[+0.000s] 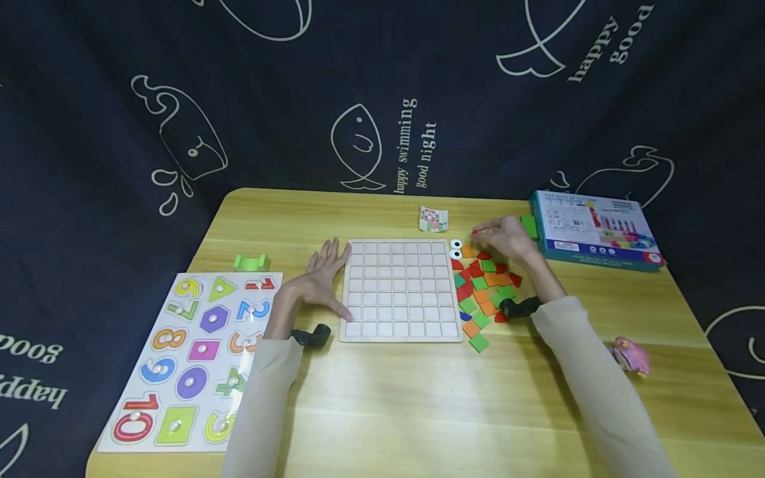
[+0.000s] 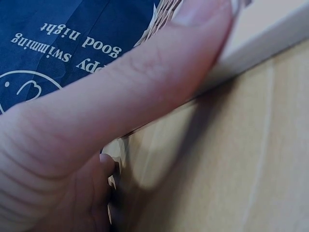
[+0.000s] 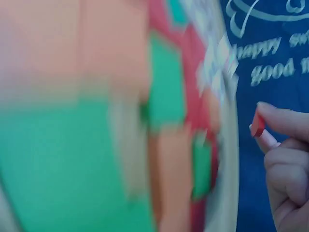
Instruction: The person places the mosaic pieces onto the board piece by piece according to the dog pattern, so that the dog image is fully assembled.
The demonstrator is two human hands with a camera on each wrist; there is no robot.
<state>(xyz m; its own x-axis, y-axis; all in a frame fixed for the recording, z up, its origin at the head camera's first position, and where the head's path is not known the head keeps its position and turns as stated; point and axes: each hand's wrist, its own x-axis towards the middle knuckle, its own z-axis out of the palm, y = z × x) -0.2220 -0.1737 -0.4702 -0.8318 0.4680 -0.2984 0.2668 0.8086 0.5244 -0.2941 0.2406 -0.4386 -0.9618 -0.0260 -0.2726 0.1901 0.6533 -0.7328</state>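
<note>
A square wooden grid board lies in the middle of the table in the head view. Along its left edge my left hand is spread, and the thumb touches the board's rim in the left wrist view. My right hand is above the far end of a pile of loose tiles, beside the board. Between its thumb and index finger it pinches a small red tile. Green, orange and red tiles make up most of the pile, such as an orange tile. Two round eye pieces lie by the board's right edge.
A number puzzle board lies at the left, with a green block behind it. Behind the grid board is a small pattern card. At the right are a blue toy box and a pink toy.
</note>
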